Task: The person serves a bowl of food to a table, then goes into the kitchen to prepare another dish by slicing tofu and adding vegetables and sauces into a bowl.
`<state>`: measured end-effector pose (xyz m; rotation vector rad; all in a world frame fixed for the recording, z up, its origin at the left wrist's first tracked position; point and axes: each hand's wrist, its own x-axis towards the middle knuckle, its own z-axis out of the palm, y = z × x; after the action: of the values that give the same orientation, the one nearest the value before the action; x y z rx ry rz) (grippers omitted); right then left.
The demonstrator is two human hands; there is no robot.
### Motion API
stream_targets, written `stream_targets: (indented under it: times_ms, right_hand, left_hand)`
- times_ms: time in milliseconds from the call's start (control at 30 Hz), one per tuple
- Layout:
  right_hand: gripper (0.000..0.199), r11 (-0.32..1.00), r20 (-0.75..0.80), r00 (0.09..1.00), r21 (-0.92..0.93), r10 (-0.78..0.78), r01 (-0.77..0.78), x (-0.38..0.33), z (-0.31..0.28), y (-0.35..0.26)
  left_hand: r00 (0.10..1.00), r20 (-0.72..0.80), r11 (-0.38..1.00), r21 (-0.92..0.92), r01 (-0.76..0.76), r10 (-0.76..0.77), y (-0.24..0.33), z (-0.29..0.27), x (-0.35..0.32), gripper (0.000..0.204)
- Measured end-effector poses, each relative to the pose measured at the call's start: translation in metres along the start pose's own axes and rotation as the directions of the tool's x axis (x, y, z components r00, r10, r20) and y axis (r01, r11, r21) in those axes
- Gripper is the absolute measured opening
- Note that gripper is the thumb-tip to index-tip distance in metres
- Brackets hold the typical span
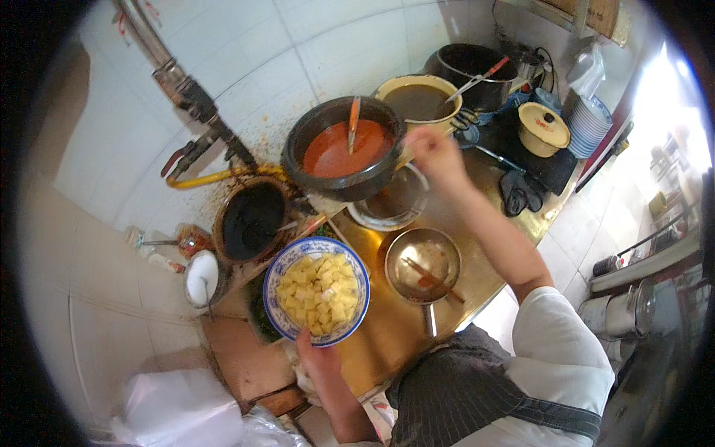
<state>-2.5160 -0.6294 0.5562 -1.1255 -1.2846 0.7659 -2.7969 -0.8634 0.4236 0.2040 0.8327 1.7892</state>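
My left hand [318,352] grips the near rim of a blue-and-white patterned bowl [360,269], thumb on the edge. Pale yellow diced cubes [316,294] fill the bowl, which is tilted toward me. My right hand [436,153] is raised at the right side of a dark pot [293,160] of red sauce, its fingers curled in and slightly blurred. A yellowish edge shows beside those fingers; whether they hold it I cannot make out. An orange-handled spoon [353,123] stands in the sauce. Partly hidden below the pot sits a pale-rimmed basin [418,197].
A metal pan [391,262] with chopsticks rests on the brassy counter [376,328]. Left are a dark-filled pot [253,223] and a white-filled container [201,279]. Behind stand a pot of brownish liquid [417,102] and a black pot [447,56]. A lidded yellow pot [542,130] neighbours stacked plates [588,127].
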Motion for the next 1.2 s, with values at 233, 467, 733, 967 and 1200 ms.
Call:
stream_targets:
  times_ms: [233,467,733,967,1200]
  right_hand:
    - [0.016,0.925,-0.14,0.979,0.369,0.151,-0.09,0.105,-0.074,-0.003]
    - [0.014,0.995,0.231,0.971,0.073,0.056,-0.075,0.012,0.05,-0.075]
    - [0.022,0.99,0.259,0.963,0.098,0.077,-0.105,-0.039,0.118,-0.098]
    - [0.023,0.996,0.273,0.96,0.051,0.057,-0.073,-0.052,0.084,-0.157]
    - [0.022,0.989,0.388,0.91,-0.071,0.146,-0.128,-0.103,0.048,-0.2]
  left_hand:
    - [0.989,0.143,0.989,-0.132,0.066,-0.047,-0.013,-0.027,0.019,0.055]
    - [0.96,0.238,0.969,-0.161,0.187,-0.145,-0.014,-0.055,0.027,0.049]
    - [0.973,0.158,0.975,-0.117,0.187,-0.168,-0.004,-0.027,0.034,0.043]
    - [0.949,0.273,0.971,-0.131,0.2,-0.158,0.005,0.005,0.03,0.048]
    - [0.952,0.263,0.984,-0.043,0.174,-0.157,0.031,0.028,0.012,0.041]
